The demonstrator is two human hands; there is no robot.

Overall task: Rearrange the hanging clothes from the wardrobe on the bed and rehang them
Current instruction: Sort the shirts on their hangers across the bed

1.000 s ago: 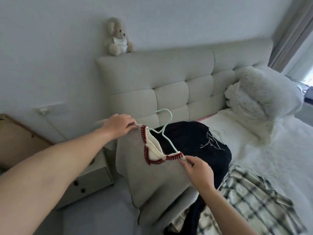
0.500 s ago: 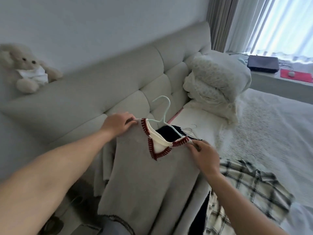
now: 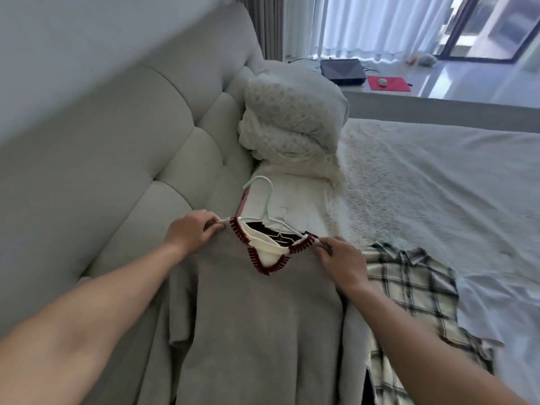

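A grey sweater (image 3: 257,317) with a red-stitched V-neck and a white inner collar hangs on a pale green hanger (image 3: 264,206), held over the bed. My left hand (image 3: 191,230) pinches its left shoulder. The right shoulder is gripped by my right hand (image 3: 340,263). A dark garment (image 3: 264,230) shows through the neck opening, lying on the bed behind. To the right lies a green and white plaid shirt (image 3: 415,290) on its own hanger.
A padded grey headboard (image 3: 140,147) runs along the left. White pillows and a folded blanket (image 3: 292,118) are stacked at the head of the white bed (image 3: 438,185). A ledge under the window holds a black device (image 3: 343,71) and a red mat (image 3: 388,83).
The view has swung right, from the headboard and teddy bear toward the window. Both hands have kept hold of the sweater's shoulders and carried it over the bed beside the plaid shirt.
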